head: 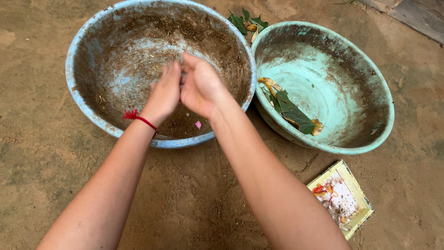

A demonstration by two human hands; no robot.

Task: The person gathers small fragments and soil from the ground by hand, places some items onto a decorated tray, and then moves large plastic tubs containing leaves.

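Note:
A large blue basin (78,99), smeared inside with brown dirt and dry bits, sits on the earthen ground. Both my hands are held together over its near half. My left hand (165,92), with a red thread (138,118) at the wrist, has its fingers together and presses against my right hand (200,85). The fingers of my right hand curl inward toward the left palm. Whether anything lies between the hands is hidden. A small pink scrap (198,124) lies inside the basin near its front wall.
A green basin (379,92) stands to the right, touching the blue one, with green and yellowed leaves (289,109) in it. More leaves (247,22) lie behind the basins. A flattened yellow-edged carton (341,198) lies on the ground at lower right. A wooden plank (416,16) shows top right.

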